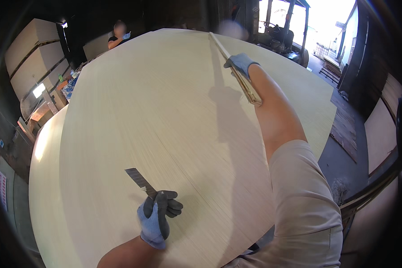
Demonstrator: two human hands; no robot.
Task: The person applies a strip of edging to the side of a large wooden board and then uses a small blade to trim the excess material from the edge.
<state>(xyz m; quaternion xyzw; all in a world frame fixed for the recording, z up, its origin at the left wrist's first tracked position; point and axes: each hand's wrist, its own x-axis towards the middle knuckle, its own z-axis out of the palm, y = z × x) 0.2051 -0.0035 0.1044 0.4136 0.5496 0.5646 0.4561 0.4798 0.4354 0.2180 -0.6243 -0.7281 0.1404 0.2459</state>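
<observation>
A broad sheet of pale wood veneer spreads out before me, its grain running lengthwise. My left hand, in a blue knit glove with a dark grey coated palm, holds a wide snap-off knife blade over the near part of the sheet. The blade points up and to the left, and a small pale scrap clings to its edge. Stretched far forward, my right hand, gloved alike, grips a long narrow wooden strip from above. Its layered near end lies beside my forearm; the far end reaches the sheet's back edge.
A co-worker stands beyond the far left edge. Tall stacks of boards rise at the left. A forklift stands by the bright doorway at the back right. Panels lean at the right, beside boards on the floor.
</observation>
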